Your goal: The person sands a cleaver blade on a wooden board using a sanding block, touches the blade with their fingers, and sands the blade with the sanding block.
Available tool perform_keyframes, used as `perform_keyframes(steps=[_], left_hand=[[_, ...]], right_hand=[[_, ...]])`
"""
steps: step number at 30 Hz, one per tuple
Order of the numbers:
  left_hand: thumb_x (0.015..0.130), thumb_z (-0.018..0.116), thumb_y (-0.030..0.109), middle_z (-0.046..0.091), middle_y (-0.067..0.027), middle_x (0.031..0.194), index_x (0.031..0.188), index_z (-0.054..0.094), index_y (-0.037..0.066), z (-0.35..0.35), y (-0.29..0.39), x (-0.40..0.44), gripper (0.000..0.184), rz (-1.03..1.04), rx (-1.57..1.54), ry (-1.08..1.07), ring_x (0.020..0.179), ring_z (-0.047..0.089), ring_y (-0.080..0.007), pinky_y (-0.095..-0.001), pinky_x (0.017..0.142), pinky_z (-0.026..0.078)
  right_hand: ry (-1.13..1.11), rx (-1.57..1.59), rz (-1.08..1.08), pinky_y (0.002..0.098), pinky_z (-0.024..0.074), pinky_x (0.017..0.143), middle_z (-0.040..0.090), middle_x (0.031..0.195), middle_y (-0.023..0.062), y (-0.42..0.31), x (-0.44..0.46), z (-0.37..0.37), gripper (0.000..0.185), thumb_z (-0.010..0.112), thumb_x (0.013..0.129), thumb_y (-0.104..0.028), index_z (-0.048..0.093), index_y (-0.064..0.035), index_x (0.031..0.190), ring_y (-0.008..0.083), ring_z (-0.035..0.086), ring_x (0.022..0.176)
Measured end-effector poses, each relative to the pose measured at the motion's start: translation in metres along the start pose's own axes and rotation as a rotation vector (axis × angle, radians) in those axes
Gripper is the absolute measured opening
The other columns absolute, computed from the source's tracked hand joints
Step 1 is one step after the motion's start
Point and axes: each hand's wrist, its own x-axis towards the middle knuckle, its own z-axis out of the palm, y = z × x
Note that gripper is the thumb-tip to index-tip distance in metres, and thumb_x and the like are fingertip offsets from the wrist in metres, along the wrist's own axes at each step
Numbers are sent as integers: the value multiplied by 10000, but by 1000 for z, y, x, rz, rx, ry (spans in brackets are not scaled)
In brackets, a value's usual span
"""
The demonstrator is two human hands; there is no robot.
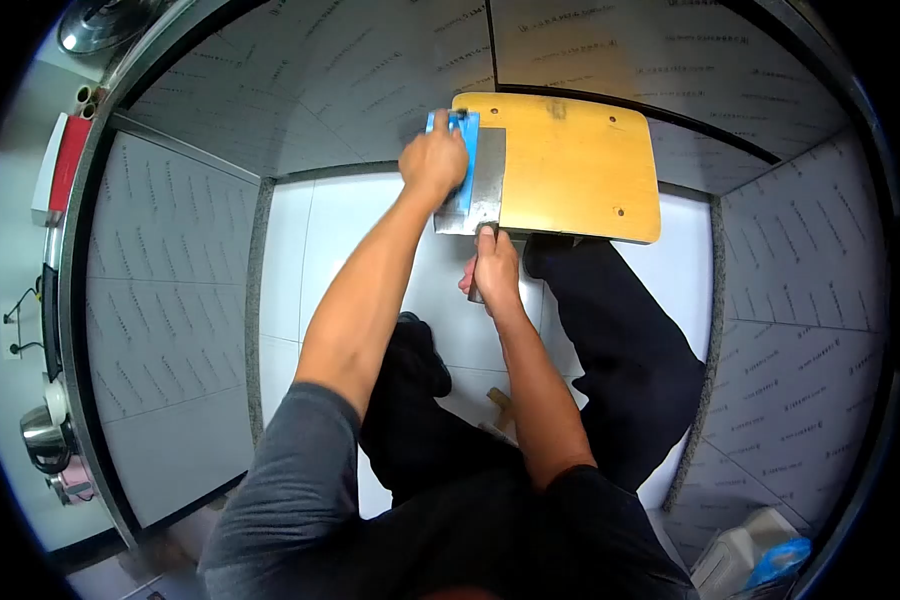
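Note:
A wide metal cleaver (488, 180) lies near the left edge of a yellow wooden board (580, 165), its blade upright in view and its handle toward me. My right hand (496, 268) is closed around that handle. On the left part of the blade rests a blue flat block (470, 150), and my left hand (435, 160) grips it from above with bent fingers. The block partly hides the blade.
My shoes and dark trouser legs (620, 330) flank the white tiled floor (370, 210). A small brown wooden piece (501, 405) lies between my legs. Grey patterned panels surround the floor. At lower right is a white container (735, 560) with blue plastic.

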Motion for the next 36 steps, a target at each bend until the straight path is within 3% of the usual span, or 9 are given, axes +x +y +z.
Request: perform_keyframes(steps=[2, 3, 4, 7, 13, 18, 22, 31, 36], left_hand=[[975, 475, 363, 718, -256, 918, 1429, 460, 171, 13, 10, 9, 493, 9, -15, 122, 847, 692, -453, -555, 777, 526], [975, 475, 363, 718, -256, 918, 1429, 460, 171, -20, 21, 30, 493, 82, -20, 281, 847, 692, -453, -555, 777, 526], [983, 460, 359, 715, -261, 929, 1415, 475, 166, -36, -22, -28, 473, -16, 115, 123, 870, 688, -457, -552, 792, 524], [993, 444, 354, 712, -269, 937, 1400, 490, 159, -18, -9, -59, 454, -51, 67, -1, 891, 684, -463, -548, 802, 525], [988, 470, 342, 711, -270, 879, 1417, 478, 150, -10, 7, 16, 470, 90, 1, 229, 815, 694, -451, -547, 733, 535], [1001, 432, 344, 707, -277, 926, 1396, 494, 139, -14, -4, -50, 450, 8, 3, 69, 869, 689, -444, -547, 782, 529], [996, 449, 332, 708, -271, 906, 1368, 509, 147, -13, 7, 21, 420, 82, -2, 209, 856, 682, -469, -560, 772, 525], [992, 460, 323, 710, -273, 889, 1402, 487, 128, -17, 7, -24, 455, -6, 40, 76, 838, 694, -453, -545, 754, 533], [990, 475, 323, 713, -253, 831, 1416, 478, 129, -2, 4, 10, 468, 51, 5, 280, 785, 702, -431, -527, 705, 537]], right_hand=[[17, -20, 57, 360, 467, 370, 534, 616, 127, -7, -4, -12, 404, 387, 1056, -386, 469, 7, 1015, 234, 547, 407], [-7, 3, -85, 377, 469, 380, 555, 615, 151, -33, 33, 2, 386, 387, 1059, -348, 464, 29, 1024, 246, 564, 408], [-68, 97, 35, 375, 469, 380, 554, 612, 148, -8, -11, 39, 389, 384, 1060, -351, 464, 28, 1024, 243, 565, 407], [-32, 46, 44, 371, 468, 381, 550, 601, 141, 1, -13, 10, 398, 380, 1060, -357, 463, 30, 1018, 235, 565, 404], [-21, 30, -16, 371, 461, 375, 548, 606, 148, -14, 8, 4, 398, 387, 1053, -356, 471, 33, 1044, 248, 564, 407], [-11, 2, 0, 378, 466, 380, 543, 596, 146, -18, 9, 3, 395, 390, 1053, -354, 476, 31, 1044, 242, 559, 405], [-8, 28, -34, 388, 461, 371, 544, 599, 142, -12, 7, 4, 392, 395, 1052, -353, 467, 31, 1027, 240, 547, 394], [-27, 24, -3, 367, 461, 372, 536, 600, 129, -17, 12, 4, 388, 393, 1055, -363, 465, 18, 1047, 229, 554, 400], [-15, 28, -10, 374, 471, 376, 533, 596, 134, -17, 8, 2, 399, 397, 1056, -369, 464, 25, 1044, 237, 554, 398]])
